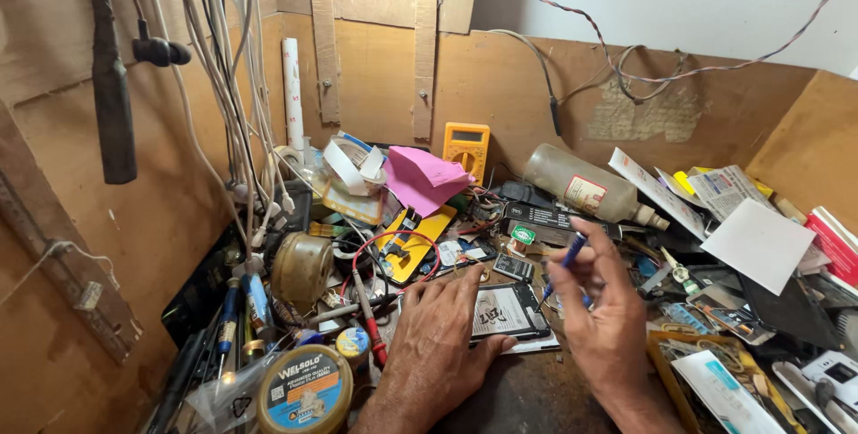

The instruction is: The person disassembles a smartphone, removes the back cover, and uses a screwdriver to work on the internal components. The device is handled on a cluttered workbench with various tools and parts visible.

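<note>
Cluttered wooden bench (536, 394): phone (508, 311) under left hand (438, 345), bottle (585, 186) behind.

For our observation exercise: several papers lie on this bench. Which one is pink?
The crumpled pink sheet beside the yellow multimeter at the back. The other papers, like the blank square sheet on the right, are white or printed.

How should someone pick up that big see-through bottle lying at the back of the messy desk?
Take the bottle around its wide middle, coming from above. It lies on its side on the clutter, neck pointing right, so the round body is bare on top, while boxes and papers crowd its lower side. That is a judgement from one view.
</note>
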